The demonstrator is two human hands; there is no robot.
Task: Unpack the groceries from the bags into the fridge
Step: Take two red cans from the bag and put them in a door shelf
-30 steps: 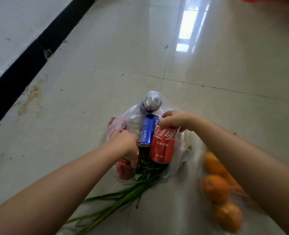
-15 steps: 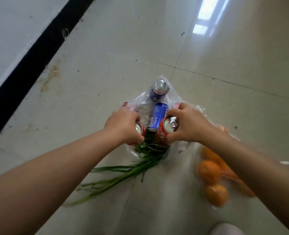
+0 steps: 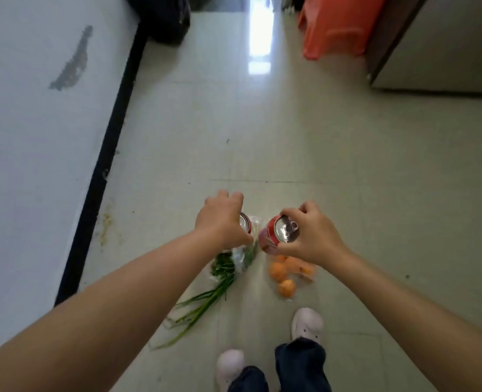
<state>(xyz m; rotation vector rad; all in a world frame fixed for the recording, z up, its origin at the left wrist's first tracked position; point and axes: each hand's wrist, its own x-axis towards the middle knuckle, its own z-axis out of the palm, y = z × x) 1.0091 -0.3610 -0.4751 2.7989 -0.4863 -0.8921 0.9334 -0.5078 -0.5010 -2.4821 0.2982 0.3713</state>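
From the head camera, the person stands on a pale tiled floor (image 3: 305, 142), both bare arms stretched forward and down. The left hand (image 3: 220, 220) has its grip closed round a red can (image 3: 246, 222), fingers wrapped over the far side so that only part of the silver top and a strip of red show. The right hand (image 3: 309, 236) has its grip closed round a second red can (image 3: 273, 235), held tilted with the silver top and pull tab turned toward the camera; fingertips curl over the rim and the thumb presses the side. The two cans are just beside each other without touching, both lifted above the floor.

Taking the second red can as the landmark: directly beneath it, on the floor, lies a clear bag of oranges (image 3: 286, 274). Below and to the left of it lies another clear plastic bag (image 3: 241, 257) with a bunch of green stalks (image 3: 206, 299) trailing out toward the camera. Nearer the camera than the oranges are two white shoes (image 3: 307, 323) and dark trouser legs (image 3: 299, 363). Far beyond the can, at the upper right, stands a pale cabinet-like unit (image 3: 443, 43) with an orange plastic item (image 3: 339, 26) beside it. Off to the left runs a white wall (image 3: 36, 123) with a black skirting strip (image 3: 104, 154).
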